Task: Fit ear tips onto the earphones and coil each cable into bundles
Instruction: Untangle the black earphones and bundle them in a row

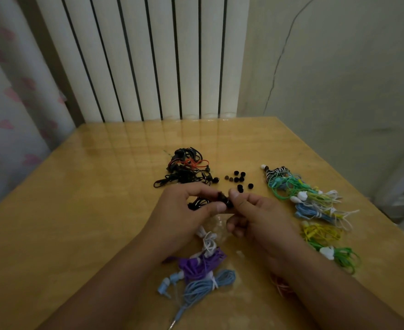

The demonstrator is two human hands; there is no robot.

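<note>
My left hand (182, 210) pinches a black earphone (197, 203) whose coiled cable hangs under my fingers. My right hand (255, 215) meets it at the earbud end, its thumb and forefinger closed on a small black ear tip (228, 203) pressed against the earbud. Several loose black ear tips (238, 178) lie on the table just beyond my hands. A tangle of black and red earphones (186, 167) sits behind my left hand.
Coiled purple, white and light blue earphone bundles (203, 270) lie under my forearms. A row of green, blue, yellow and striped bundles (310, 206) runs along the right of the wooden table (77, 210). A white radiator (148, 55) stands behind the table.
</note>
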